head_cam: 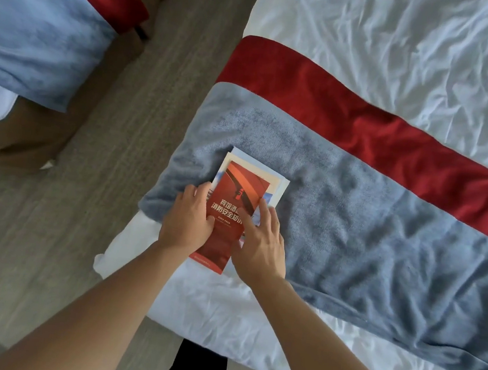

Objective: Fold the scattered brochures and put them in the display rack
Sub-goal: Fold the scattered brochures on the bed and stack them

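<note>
Head view is showing a folded red paper brochure (232,214) with white characters lying atop pale leaflets (279,185) near the grey plush bed runner's (353,227) corner; left hand (187,218) gripping its edge, right hand (260,241) pressing flat, fingers released.

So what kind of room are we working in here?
Most likely a hotel twin room: two beds with white sheets, each with a matching grey-and-red bed runner, and a red brochure printed in Chinese between the left hand and right hand.
</note>
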Action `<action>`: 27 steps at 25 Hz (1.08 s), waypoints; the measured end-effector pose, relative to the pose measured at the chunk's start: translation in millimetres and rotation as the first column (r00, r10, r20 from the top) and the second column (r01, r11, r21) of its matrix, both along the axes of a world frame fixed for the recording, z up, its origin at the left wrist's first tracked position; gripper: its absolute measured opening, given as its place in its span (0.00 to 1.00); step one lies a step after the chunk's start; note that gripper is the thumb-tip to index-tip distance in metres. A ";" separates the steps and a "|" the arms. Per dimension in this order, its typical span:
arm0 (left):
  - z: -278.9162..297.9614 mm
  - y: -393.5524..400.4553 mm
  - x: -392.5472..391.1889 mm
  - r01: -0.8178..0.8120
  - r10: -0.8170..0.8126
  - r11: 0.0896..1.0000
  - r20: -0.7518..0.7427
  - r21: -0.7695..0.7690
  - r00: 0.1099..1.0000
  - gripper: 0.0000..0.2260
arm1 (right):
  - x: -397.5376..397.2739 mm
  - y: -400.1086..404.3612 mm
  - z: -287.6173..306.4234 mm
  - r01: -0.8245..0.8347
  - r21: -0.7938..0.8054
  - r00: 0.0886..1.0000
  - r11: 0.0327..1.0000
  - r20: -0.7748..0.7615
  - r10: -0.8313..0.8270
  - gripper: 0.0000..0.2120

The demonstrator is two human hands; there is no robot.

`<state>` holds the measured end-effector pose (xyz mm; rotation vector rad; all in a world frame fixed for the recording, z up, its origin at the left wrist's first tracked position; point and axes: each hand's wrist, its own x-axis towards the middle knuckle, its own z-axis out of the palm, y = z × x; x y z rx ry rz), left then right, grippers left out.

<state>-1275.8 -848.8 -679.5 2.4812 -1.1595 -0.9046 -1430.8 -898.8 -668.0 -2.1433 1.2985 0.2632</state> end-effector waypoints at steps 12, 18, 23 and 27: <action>-6.3 -20.8 -13.0 -0.048 0.044 0.996 0.063 0.070 0.997 0.22 | 18.5 -17.5 -11.2 0.487 0.224 0.867 0.844 -0.003 -0.499 0.44; -10.6 -24.5 -10.1 -0.089 0.088 0.992 0.017 0.093 0.996 0.23 | 18.8 -16.6 -18.0 0.507 0.236 0.848 0.829 0.033 -0.529 0.48; 3.7 -25.8 -8.8 -0.103 0.103 0.994 -0.003 0.045 0.995 0.24 | 15.8 -22.5 -0.6 0.494 0.253 0.847 0.831 0.076 -0.527 0.51; 39.2 -45.3 -10.1 -0.055 0.055 0.994 -0.001 -0.094 0.998 0.33 | 7.8 -46.7 35.9 0.448 0.217 0.860 0.867 0.159 -0.485 0.52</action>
